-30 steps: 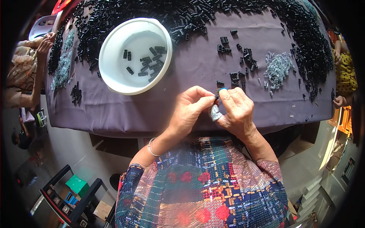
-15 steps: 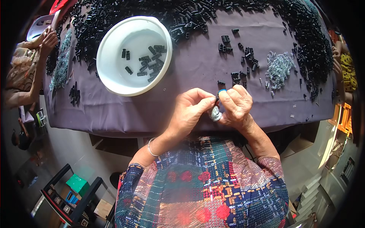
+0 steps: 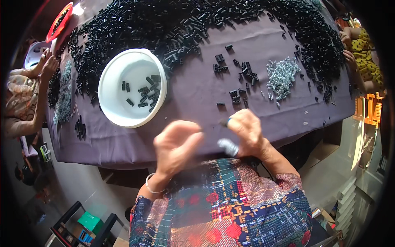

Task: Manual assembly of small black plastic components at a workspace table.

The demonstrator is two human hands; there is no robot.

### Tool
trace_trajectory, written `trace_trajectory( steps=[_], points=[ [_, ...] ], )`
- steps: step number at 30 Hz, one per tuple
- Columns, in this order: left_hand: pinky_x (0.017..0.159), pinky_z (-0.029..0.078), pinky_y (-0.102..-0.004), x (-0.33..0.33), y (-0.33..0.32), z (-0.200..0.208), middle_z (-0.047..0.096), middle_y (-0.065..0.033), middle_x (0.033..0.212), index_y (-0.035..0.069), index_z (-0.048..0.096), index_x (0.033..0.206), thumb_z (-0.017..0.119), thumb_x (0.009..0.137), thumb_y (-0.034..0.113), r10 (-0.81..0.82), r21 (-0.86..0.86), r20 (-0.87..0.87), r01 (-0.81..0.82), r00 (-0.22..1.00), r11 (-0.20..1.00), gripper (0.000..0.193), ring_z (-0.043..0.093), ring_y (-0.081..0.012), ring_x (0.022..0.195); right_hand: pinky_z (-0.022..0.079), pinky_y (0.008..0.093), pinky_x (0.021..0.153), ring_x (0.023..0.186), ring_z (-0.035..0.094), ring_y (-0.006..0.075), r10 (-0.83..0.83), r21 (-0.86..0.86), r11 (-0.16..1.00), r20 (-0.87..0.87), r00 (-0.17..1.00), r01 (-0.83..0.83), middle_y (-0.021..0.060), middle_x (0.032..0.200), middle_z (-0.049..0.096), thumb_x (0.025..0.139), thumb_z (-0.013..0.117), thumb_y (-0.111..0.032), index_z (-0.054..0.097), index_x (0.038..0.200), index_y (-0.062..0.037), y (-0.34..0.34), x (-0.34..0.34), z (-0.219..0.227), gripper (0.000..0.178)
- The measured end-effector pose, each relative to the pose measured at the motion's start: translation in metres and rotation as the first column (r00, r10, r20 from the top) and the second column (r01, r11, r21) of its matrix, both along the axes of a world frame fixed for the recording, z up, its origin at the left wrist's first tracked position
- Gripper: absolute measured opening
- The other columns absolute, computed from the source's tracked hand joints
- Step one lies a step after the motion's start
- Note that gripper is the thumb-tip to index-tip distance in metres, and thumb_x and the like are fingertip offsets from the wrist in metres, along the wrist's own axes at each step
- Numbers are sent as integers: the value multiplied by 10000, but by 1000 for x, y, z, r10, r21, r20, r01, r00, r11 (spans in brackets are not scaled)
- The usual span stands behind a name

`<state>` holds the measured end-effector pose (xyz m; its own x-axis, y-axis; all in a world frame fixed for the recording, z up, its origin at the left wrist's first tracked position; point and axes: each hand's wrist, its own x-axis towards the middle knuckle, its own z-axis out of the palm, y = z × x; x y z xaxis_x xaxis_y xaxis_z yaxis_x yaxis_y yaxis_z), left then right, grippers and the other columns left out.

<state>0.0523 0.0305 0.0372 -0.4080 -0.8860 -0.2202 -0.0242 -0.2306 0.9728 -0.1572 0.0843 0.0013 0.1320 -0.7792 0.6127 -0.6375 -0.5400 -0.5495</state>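
Note:
My left hand (image 3: 177, 146) is in the air over the table's front edge, thumb and fingers curved. Motion blurs it, so whether it holds anything cannot be made out. To its right, my right hand (image 3: 248, 131) has curled fingers, a pale wrap (image 3: 228, 147) on its thumb and a blue band (image 3: 229, 122) near a fingertip. Something small and dark (image 3: 223, 122) shows at that fingertip, too smeared to name. Left of my hands stands a white round basin (image 3: 119, 117) with black plastic parts (image 3: 144, 95) inside. Several loose black parts (image 3: 235, 97) lie just beyond my right hand.
A heap of black parts (image 3: 135, 24) spans the far side of the purple cloth (image 3: 189, 96). Small clear pieces (image 3: 283, 78) form a pile at the right. Other people's hands (image 3: 48, 66) are at the left edge, with another person's hand (image 3: 349, 57) at the right edge.
My hands have come apart from a shared hold on a small black part. The left has moved away to the left. The whole view has shifted, with the basin now lower in it.

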Motion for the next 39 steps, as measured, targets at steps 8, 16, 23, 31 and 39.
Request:
trace_trajectory(
  steps=[8, 16, 23, 31, 39],
  points=[
    [751, 478, -330, 25, -74, 19, 631, -96, 965, 46, 641, 973, 720, 735, -38, 513, -865, 408, 141, 755, 481, 264, 594, -245, 883, 472, 378, 641, 732, 559, 268, -339, 54, 935, -158, 928, 351, 103, 823, 573, 600, 691, 20, 632, 914, 0, 5, -33, -2, 320],
    [713, 511, -359, -56, -35, -12, 583, -120, 924, 41, 617, 947, 669, 745, 28, 57, -791, 469, 391, 881, 471, 209, 575, -286, 855, 479, 359, 665, 755, 565, 266, -524, 69, 845, -94, 846, 531, 108, 825, 579, 637, 699, 62, 623, 900, 5, 24, -55, -2, 279],
    [658, 513, -369, -71, -48, -41, 557, -91, 866, 75, 592, 852, 634, 772, 64, -84, -667, 587, 540, 805, 513, 91, 595, -283, 766, 488, 375, 661, 751, 575, 296, -601, 27, 796, -83, 795, 605, 121, 818, 576, 639, 685, 71, 611, 894, -1, 32, -75, -3, 276],
    [684, 490, -245, -55, -46, -30, 611, -43, 855, 10, 645, 982, 652, 798, -24, -200, -286, 312, 292, 929, 913, 187, 614, -121, 763, 438, 388, 734, 811, 561, 285, -550, 87, 811, -222, 805, 578, 95, 850, 565, 633, 661, 17, 611, 903, -35, 21, -82, -6, 280],
    [628, 513, -217, -30, -40, -28, 666, -26, 855, 14, 659, 991, 684, 841, 35, -100, 270, -141, 136, 985, 953, 154, 610, -80, 720, 380, 366, 738, 828, 538, 230, -580, 137, 730, -395, 713, 670, 30, 825, 569, 651, 693, -96, 618, 854, -99, 9, -78, -10, 216]
  ],
)
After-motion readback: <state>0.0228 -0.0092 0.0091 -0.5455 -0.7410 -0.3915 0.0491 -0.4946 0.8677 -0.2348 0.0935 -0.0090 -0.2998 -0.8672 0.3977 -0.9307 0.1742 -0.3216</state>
